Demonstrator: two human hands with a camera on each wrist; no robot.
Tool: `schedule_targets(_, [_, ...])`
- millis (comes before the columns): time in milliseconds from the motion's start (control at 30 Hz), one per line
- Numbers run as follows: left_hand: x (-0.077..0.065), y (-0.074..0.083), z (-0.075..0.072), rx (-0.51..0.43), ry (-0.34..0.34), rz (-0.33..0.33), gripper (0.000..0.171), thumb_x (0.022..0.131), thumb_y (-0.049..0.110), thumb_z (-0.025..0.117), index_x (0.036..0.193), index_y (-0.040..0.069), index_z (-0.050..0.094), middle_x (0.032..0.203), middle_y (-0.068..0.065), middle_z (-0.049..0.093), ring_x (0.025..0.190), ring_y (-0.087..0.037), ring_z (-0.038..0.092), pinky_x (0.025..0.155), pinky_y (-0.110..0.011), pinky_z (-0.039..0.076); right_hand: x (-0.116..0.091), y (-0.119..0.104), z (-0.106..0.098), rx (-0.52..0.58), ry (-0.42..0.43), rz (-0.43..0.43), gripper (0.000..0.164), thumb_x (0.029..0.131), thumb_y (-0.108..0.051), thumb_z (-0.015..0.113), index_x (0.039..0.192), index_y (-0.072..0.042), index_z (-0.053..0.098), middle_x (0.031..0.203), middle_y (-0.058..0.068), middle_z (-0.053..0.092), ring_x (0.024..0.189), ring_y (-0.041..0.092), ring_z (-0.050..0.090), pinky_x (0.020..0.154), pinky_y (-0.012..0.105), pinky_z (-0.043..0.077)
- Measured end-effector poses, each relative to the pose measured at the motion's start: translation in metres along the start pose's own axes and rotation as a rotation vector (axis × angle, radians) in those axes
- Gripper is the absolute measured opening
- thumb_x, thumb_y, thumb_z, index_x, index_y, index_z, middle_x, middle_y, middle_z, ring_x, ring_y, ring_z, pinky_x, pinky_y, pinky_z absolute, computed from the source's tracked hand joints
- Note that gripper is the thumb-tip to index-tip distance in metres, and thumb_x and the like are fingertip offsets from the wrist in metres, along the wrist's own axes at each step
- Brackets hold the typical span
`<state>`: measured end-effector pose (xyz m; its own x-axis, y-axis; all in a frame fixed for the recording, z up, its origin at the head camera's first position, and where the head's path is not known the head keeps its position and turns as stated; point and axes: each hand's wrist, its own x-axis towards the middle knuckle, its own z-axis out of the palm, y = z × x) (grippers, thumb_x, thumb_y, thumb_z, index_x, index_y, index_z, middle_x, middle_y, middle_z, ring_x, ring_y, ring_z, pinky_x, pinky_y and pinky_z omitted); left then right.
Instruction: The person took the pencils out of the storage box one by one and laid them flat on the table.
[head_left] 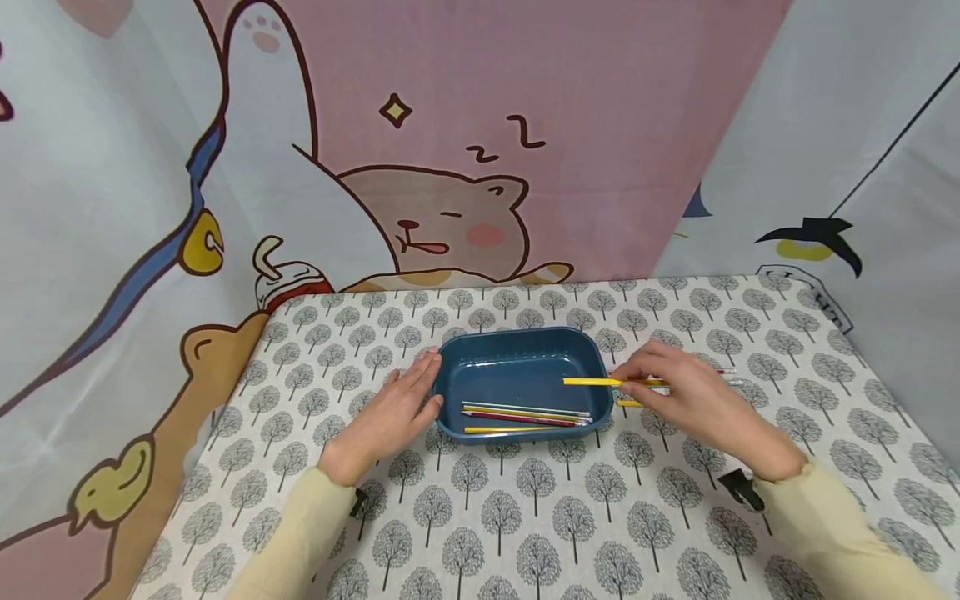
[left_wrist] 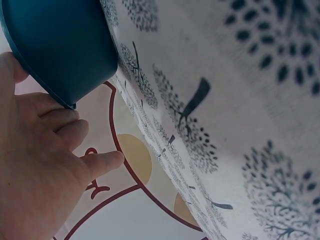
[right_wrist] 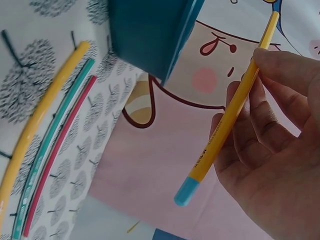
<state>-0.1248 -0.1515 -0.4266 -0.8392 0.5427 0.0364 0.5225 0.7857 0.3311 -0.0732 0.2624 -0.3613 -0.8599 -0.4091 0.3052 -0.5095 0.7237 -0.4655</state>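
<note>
Tray, head view: The dark blue tray [head_left: 517, 379] stood on the tree-print cloth [head_left: 476, 575], with several loose pencils [head_left: 525, 417] lying lengthwise near its front wall
Left hand, head view: The left hand [head_left: 393, 407] rested against the tray's left end, fingers extended and close together, thumb apart
Right hand, head view: The right hand [head_left: 686, 396] pinched a yellow pencil [head_left: 588, 382] between thumb and fingers, its free end over the tray's right part
Rim, left wrist view: Left fingertips touched the tray at its rim, one finger reaching out clear of it
Held pencil, right wrist view: The yellow pencil slanted in the pinch, raised off the cloth, light blue end low in this view
Pencils on cloth, right wrist view: A second yellow pencil [right_wrist: 42, 110], a green pencil [right_wrist: 65, 116] and a red pencil [right_wrist: 72, 125] lay side by side (partly hidden by the right hand in the head view)
</note>
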Motion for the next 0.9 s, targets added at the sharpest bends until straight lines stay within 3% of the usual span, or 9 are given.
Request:
schedule_targets(267, [-0.001, -0.001, 0.0, -0.002, 0.004, 0.005, 0.065, 0.11, 0.035, 0.045, 0.163, 0.004, 0.024, 0.172, -0.008, 0.017, 0.156, -0.031, 0.022, 0.121, -0.064, 0.025, -0.012, 0.013, 0.001, -0.061, 0.03, -0.033, 0.026, 0.083, -0.002, 0.083, 0.103, -0.02, 0.079, 0.096, -0.016, 0.064, 0.078, 0.001, 0.054, 0.064, 0.026, 0.05])
schedule_targets(667, [-0.001, -0.001, 0.001, -0.005, 0.003, 0.016, 0.065, 0.11, 0.034, 0.047, 0.163, 0.004, 0.024, 0.171, -0.011, 0.019, 0.156, -0.032, 0.023, 0.12, -0.066, 0.026, -0.031, 0.023, 0.001, -0.067, 0.012, 0.043, 0.028, 0.082, -0.002, 0.084, 0.102, -0.021, 0.078, 0.097, -0.014, 0.065, 0.082, 0.002, 0.055, 0.066, 0.029, 0.054])
schedule_targets(900, [-0.001, -0.001, 0.0, -0.004, -0.002, 0.015, 0.065, 0.11, 0.035, 0.045, 0.163, 0.004, 0.023, 0.171, -0.011, 0.019, 0.156, -0.031, 0.022, 0.121, -0.065, 0.025, -0.04, 0.03, 0.002, -0.079, 0.012, 0.038, 0.028, 0.082, -0.001, 0.084, 0.101, -0.021, 0.078, 0.099, -0.012, 0.064, 0.081, 0.001, 0.056, 0.063, 0.025, 0.053])
